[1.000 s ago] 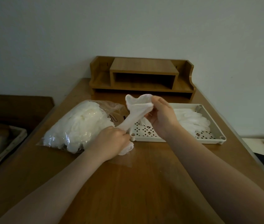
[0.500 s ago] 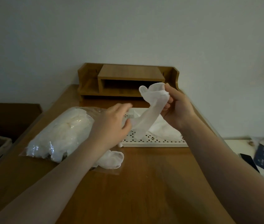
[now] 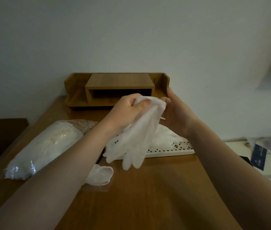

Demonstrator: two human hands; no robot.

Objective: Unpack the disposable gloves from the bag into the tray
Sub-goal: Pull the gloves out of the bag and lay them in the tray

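Since half a second ago the left hand (image 3: 128, 110) has risen from the low end of the glove (image 3: 136, 136) to its cuff, so both hands now meet at the top and the glove's fingers hang free over the near edge of the tray.

At far left on the bench (image 3: 148, 196) lies the clear bag (image 3: 45, 146), still stuffed with white gloves. Just right of it, near the left forearm, a loose glove (image 3: 100, 175) rests on the wood. The left hand pinches the raised glove's cuff; the right hand (image 3: 177, 113) grips the same cuff from the other side. Behind them sits the white perforated tray (image 3: 172, 151) holding a heap of gloves (image 3: 166, 138). A wooden shelf (image 3: 116, 88) stands at the far end.
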